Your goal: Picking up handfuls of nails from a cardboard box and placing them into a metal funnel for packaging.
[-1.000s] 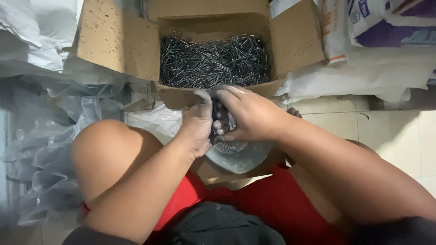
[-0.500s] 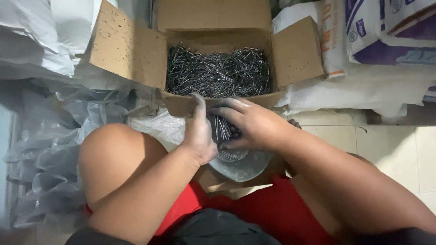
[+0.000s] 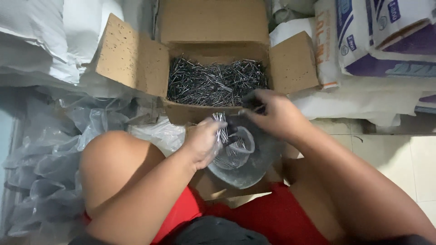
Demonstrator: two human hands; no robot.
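An open cardboard box (image 3: pixel 131 59) stands in front of me, filled with several grey steel nails (image 3: pixel 213 81). My left hand (image 3: pixel 203 140) is closed around a bundle of nails (image 3: pixel 221 127), held just below the box's front wall. My right hand (image 3: pixel 272 113) reaches over the box's front edge and pinches a few nails (image 3: pixel 256 109) between its fingertips. Under both hands sits a clear plastic bag (image 3: pixel 243 159) with nails lying inside it.
Crumpled clear plastic sheeting (image 3: pixel 50 154) lies at the left, beside my bare knee (image 3: pixel 118 159). White sacks (image 3: pixel 377 36) with blue print are stacked at the right, more white bags (image 3: pixel 41 36) at the upper left. Pale floor tiles (image 3: pixel 399 154) show at the right.
My two hands were clasped together around one bundle of nails; they have come apart. The left keeps the bundle, the right has moved up to the box edge.
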